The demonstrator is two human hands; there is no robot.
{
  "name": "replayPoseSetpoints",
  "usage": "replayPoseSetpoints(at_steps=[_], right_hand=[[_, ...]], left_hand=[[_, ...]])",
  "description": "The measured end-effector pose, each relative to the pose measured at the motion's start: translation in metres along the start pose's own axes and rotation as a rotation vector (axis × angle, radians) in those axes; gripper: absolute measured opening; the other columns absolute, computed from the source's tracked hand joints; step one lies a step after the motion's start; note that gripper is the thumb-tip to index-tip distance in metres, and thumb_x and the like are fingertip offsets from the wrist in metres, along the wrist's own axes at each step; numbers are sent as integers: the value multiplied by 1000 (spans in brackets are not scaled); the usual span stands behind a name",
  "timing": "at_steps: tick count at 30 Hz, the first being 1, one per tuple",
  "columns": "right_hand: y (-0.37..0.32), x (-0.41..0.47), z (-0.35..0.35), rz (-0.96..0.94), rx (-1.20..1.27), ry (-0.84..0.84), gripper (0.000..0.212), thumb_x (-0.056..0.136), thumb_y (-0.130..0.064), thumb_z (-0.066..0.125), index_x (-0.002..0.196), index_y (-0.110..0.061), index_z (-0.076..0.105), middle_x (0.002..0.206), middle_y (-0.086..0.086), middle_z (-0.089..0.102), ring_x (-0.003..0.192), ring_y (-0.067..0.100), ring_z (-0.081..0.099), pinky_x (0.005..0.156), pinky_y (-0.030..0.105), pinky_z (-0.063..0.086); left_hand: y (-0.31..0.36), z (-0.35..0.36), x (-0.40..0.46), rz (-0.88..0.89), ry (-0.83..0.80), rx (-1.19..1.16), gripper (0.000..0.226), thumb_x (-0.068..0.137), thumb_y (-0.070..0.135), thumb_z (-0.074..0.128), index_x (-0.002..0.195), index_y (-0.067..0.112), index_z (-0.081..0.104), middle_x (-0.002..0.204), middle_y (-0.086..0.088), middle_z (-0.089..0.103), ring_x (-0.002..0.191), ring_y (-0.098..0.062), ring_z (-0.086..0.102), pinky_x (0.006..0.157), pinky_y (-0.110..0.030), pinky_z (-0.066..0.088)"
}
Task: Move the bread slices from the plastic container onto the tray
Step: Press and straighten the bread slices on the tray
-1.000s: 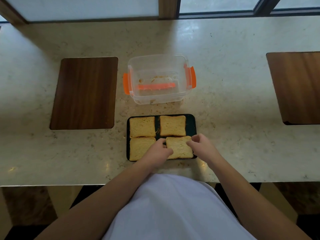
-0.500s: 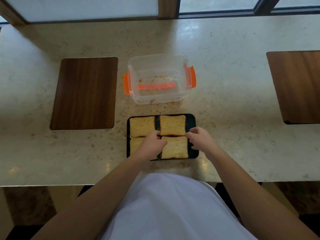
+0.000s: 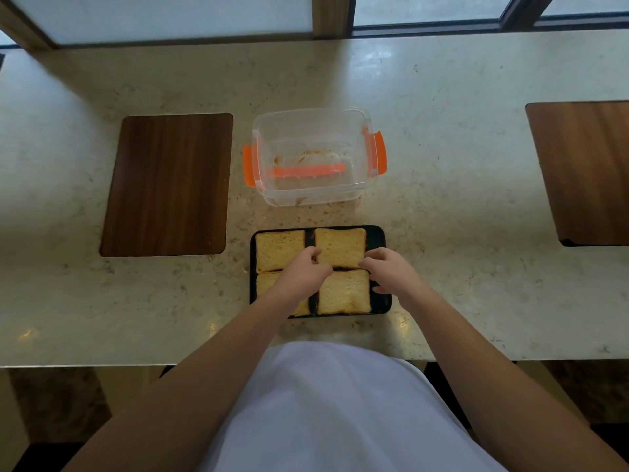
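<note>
Four toasted bread slices lie two by two on a black tray [image 3: 378, 237] near the counter's front edge. They are the far left slice [image 3: 279, 250], far right slice [image 3: 340, 247], near right slice [image 3: 343, 292] and near left slice [image 3: 266, 282], which my forearm partly hides. My left hand [image 3: 303, 272] pinches the near left corner of the far right slice. My right hand [image 3: 388, 272] pinches its near right corner. Behind the tray stands the clear plastic container [image 3: 306, 114] with orange clips, holding only crumbs.
A dark wooden board [image 3: 166, 185] lies to the left of the container, and another wooden board [image 3: 585, 172] lies at the far right. Crumbs are scattered between container and tray. A window frame runs along the counter's back edge.
Both hands left the near right slice and moved forward to the near corners of the far right slice. The near right slice now lies squarer in the tray.
</note>
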State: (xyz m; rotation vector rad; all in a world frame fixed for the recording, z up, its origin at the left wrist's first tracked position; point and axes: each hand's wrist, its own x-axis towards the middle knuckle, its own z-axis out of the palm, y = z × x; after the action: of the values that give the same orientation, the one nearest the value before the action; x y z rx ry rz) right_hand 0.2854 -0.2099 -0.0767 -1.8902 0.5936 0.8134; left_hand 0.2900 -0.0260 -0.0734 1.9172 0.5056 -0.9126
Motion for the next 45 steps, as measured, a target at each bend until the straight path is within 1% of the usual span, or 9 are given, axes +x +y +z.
replayPoseSetpoints(at_steps=[5, 10, 19, 26, 28, 32, 36, 41, 45], right_hand=[[1, 1, -1, -5, 6, 2, 48, 97, -28, 58, 142, -15, 52, 114, -3, 61, 98, 13, 60, 71, 28, 54], [3, 1, -6, -6, 22, 16, 38, 97, -26, 58, 134, -16, 59, 104, -5, 63, 92, 11, 61, 68, 28, 55], [4, 0, -17, -6, 21, 42, 26, 97, -25, 54, 121, -21, 65, 108, -5, 63, 98, 15, 60, 68, 28, 53], [7, -1, -20, -1, 21, 49, 20, 97, -25, 55, 115, -22, 64, 110, -3, 63, 100, 16, 61, 66, 28, 52], [8, -1, -20, -2, 16, 50, 19, 97, -25, 55, 113, -23, 64, 108, -4, 63, 99, 15, 61, 69, 29, 54], [8, 0, -19, -3, 2, 58, 20, 97, -25, 55, 115, -21, 64, 107, -4, 63, 100, 17, 61, 75, 32, 56], [9, 1, -19, 3, -19, 75, 23, 97, -25, 56, 117, -20, 64, 109, -2, 65, 98, 16, 62, 77, 34, 57], [6, 0, -11, -5, -178, 102, 38, 95, -26, 56, 130, -12, 59, 122, 4, 63, 110, 20, 59, 95, 41, 54], [-4, -4, 8, -35, -344, 164, 47, 93, -29, 57, 137, -11, 55, 135, 12, 54, 125, 28, 50, 101, 46, 49]], left_hand=[[2, 2, 1, -12, -1, -23, 58, 94, 23, 58, 148, 23, 39, 98, 9, 51, 80, -11, 58, 88, -45, 58], [4, 7, 5, -13, 0, -19, 56, 94, 24, 59, 146, 24, 41, 88, 9, 51, 76, -9, 56, 83, -42, 58], [7, 18, 14, -8, -1, -4, 50, 90, 30, 62, 138, 25, 49, 87, 13, 50, 80, -6, 56, 68, -30, 56], [4, 23, 16, 14, -22, -18, 51, 86, 31, 65, 135, 25, 50, 97, 11, 52, 87, -7, 57, 63, -25, 51], [3, 22, 17, 10, -18, -31, 49, 87, 30, 66, 133, 25, 51, 97, 10, 54, 87, -7, 57, 66, -27, 53], [0, 22, 18, 18, -13, -28, 47, 85, 30, 65, 129, 23, 54, 98, 10, 55, 89, -7, 58, 86, -37, 57], [0, 21, 15, 40, -6, 2, 47, 86, 30, 64, 130, 22, 54, 100, 10, 55, 92, -8, 58, 89, -40, 56], [-7, 15, 2, 212, 26, 268, 43, 92, 35, 58, 132, 20, 53, 115, 4, 59, 82, -1, 55, 67, -24, 51], [-15, -2, -10, 406, 112, 479, 40, 94, 32, 56, 132, 17, 54, 115, 0, 60, 88, -11, 61, 75, -33, 56]])
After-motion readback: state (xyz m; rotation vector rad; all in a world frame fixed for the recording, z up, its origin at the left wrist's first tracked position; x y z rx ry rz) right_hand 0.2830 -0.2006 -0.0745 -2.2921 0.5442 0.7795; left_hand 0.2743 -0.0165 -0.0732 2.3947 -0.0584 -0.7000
